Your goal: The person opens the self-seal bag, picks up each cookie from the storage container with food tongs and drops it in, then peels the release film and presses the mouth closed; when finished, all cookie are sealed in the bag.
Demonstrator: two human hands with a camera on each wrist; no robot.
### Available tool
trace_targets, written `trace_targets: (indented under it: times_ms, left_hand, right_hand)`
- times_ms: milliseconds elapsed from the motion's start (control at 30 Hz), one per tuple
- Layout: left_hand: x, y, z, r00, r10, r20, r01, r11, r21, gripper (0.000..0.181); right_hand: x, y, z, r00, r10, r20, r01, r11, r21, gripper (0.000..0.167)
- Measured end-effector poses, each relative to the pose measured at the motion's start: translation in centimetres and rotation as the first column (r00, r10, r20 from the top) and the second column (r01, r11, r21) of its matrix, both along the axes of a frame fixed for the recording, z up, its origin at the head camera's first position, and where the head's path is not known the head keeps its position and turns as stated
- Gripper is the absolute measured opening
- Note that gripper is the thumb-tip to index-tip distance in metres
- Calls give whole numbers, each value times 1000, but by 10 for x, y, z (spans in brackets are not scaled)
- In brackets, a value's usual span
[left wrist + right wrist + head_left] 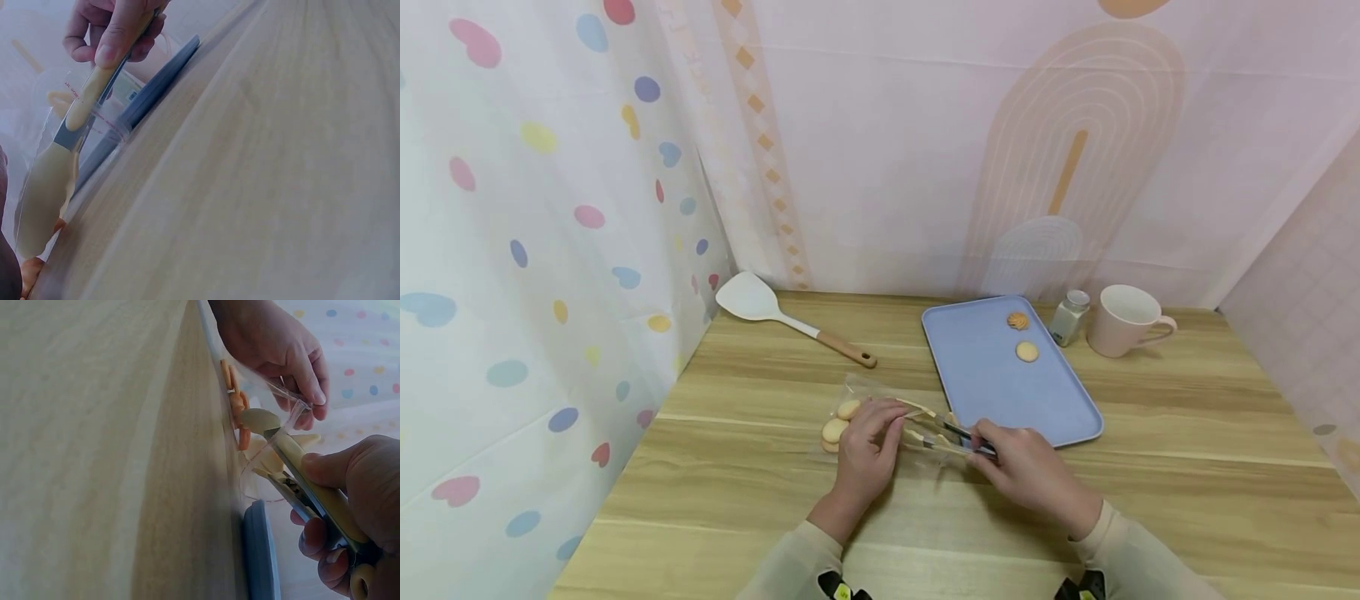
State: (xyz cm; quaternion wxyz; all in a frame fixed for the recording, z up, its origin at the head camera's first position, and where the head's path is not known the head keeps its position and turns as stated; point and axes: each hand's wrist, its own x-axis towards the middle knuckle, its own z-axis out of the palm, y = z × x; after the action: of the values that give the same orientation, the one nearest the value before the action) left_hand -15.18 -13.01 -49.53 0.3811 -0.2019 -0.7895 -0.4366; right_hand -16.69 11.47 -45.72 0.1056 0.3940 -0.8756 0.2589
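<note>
The right hand (1030, 468) grips a pair of tongs (319, 487) with cream handles and tips; the tips reach into the mouth of a clear plastic bag (868, 387). In the right wrist view the left hand (275, 347) pinches the bag's edge between thumb and fingers. Round cookies (835, 430) lie in the bag, left of the left hand. More orange-brown cookies (236, 406) show beside the tong tips in the right wrist view. Whether the tips touch a cookie cannot be told.
A blue tray (992, 375) right of the bag holds two cookies (1027, 352). Behind it on the right stand a glass shaker (1068, 318) and a pink mug (1122, 323). A white spatula with a wooden handle (844, 347) lies at the back left. Curtains hang behind and left.
</note>
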Motion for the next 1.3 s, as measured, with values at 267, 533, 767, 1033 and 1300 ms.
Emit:
trace_targets:
  times_ms: [267,533,767,1033,1300]
  left_hand:
    - [0,0,-1,1000,0,4,0,1000,-9,11]
    - [0,-1,-1,1000,9,19,-9,1000,-17,11]
    - [-1,0,-2,1000,9,-1,-9,1000,-22,11]
    - [-1,-1,-4,1000,7,-3,-7,1000,-27,12]
    - [-1,0,-3,1000,6,-4,-6,1000,-29,11]
  right_hand:
    - [5,7,4,1000,20,-7,-20,1000,-4,23]
    - [14,17,7,1000,21,-16,-21,1000,12,25]
    - [14,14,4,999,18,-39,-17,1000,16,24]
    - [14,7,4,997,13,-74,-13,1000,9,26]
    - [12,1,3,998,13,-57,-12,1000,14,24]
